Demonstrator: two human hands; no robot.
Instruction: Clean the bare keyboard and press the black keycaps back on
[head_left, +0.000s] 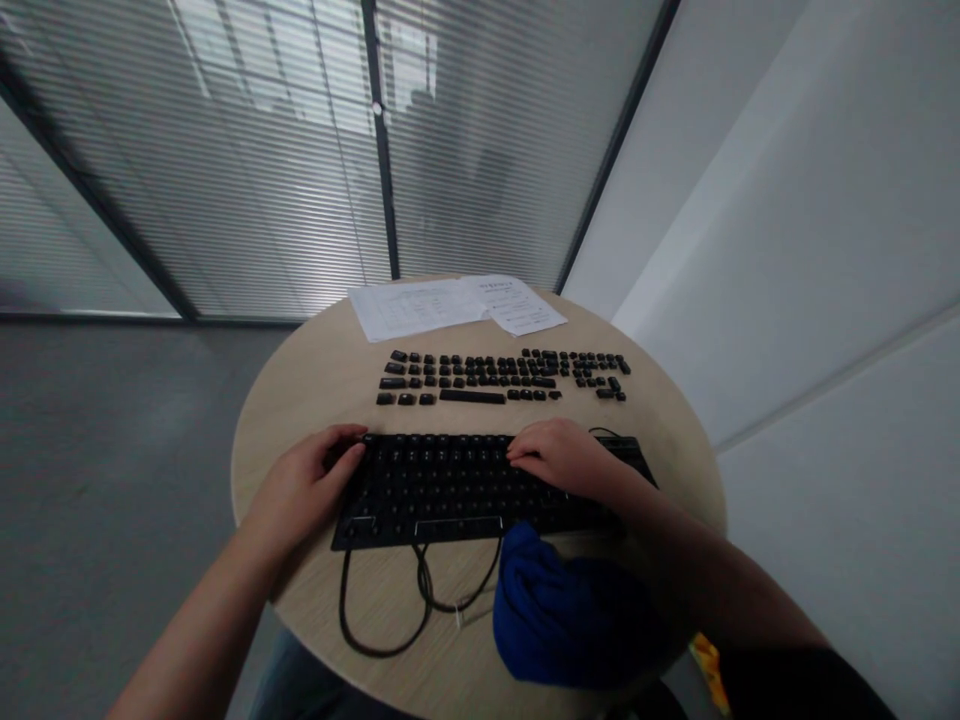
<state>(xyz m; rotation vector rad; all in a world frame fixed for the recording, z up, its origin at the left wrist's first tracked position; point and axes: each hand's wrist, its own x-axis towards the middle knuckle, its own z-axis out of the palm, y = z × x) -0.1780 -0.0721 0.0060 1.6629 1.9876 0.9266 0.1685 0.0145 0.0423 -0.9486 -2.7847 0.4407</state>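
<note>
A black keyboard (450, 486) lies flat on the round table, its upper row fitted with keycaps on the left and most lower rows bare of them. My left hand (319, 475) holds the keyboard's far left corner between thumb and fingers. Over the upper rows, right of the middle, my right hand (559, 455) has its fingertips pinched together against the keyboard; whatever is between them is hidden. Beyond the keyboard, loose black keycaps (480, 372) are laid out in rows, with a long spacebar (472, 397) in the nearest row.
Printed paper sheets (420, 305) lie at the far side of the wooden table (277, 400). A bunched blue cloth (547, 620) sits at the near right, beneath my right forearm. The looped black cable (375, 652) lies in front of the keyboard. Glass with blinds (285, 170) stands behind.
</note>
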